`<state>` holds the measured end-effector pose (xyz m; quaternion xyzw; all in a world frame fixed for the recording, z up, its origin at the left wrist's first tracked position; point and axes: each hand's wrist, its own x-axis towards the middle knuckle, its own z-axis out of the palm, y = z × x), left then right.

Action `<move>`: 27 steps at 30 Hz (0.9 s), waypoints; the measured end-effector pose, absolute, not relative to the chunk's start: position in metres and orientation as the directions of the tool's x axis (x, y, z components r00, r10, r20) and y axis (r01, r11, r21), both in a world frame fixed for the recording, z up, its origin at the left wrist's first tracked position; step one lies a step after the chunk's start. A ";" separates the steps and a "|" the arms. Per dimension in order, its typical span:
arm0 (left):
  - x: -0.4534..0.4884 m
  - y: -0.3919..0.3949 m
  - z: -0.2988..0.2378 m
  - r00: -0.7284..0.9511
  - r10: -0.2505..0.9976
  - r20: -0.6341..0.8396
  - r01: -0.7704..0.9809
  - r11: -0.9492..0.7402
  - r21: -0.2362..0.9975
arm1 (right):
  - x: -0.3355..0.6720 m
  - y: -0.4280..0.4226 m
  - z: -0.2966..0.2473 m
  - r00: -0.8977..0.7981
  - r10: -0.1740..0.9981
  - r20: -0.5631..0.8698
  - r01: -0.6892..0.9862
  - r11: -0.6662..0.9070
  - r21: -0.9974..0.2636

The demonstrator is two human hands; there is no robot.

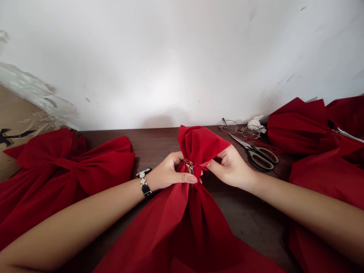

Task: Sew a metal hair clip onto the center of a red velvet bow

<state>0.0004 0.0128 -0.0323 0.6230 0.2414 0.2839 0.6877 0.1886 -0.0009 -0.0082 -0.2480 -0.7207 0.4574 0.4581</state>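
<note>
A gathered piece of red fabric point(199, 146) stands pinched at its middle on the dark wooden table point(159, 142). My left hand point(167, 172) is closed round the gathered neck from the left, thumb pressed across it. My right hand point(230, 167) pinches the same neck from the right. A small metal clip point(190, 167) sits on the gather between my thumbs. The fabric fans out wide below my hands toward me. A dark watch point(144, 182) is on my left wrist.
Scissors point(256, 151) and a pair of glasses point(241, 129) lie behind my right hand, with a crumpled white tissue point(256, 122). Finished red bows lie at left point(71, 159) and right point(307, 125). A plastic-covered cardboard box point(19, 113) stands far left against the white wall.
</note>
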 end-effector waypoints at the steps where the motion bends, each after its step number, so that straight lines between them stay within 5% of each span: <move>1: 0.001 0.013 -0.032 0.722 0.692 0.022 -0.086 0.057 0.995 | 0.189 0.000 -0.009 -0.459 0.775 0.435 -0.065 0.459 -0.886; 21: 0.002 0.012 -0.029 0.741 0.670 -0.047 -0.103 0.182 0.978 | 0.188 0.002 -0.012 -0.474 0.793 0.383 -0.125 0.370 -0.921; 24: 0.002 0.011 -0.030 0.737 0.674 -0.055 -0.177 0.271 0.946 | 0.193 0.004 -0.008 -0.471 0.760 0.448 -0.017 0.500 -0.866; 27: 0.001 0.012 -0.032 0.729 0.683 -0.036 -0.256 0.321 0.912 | 0.200 0.008 -0.005 -0.489 0.637 0.596 0.131 0.730 -0.671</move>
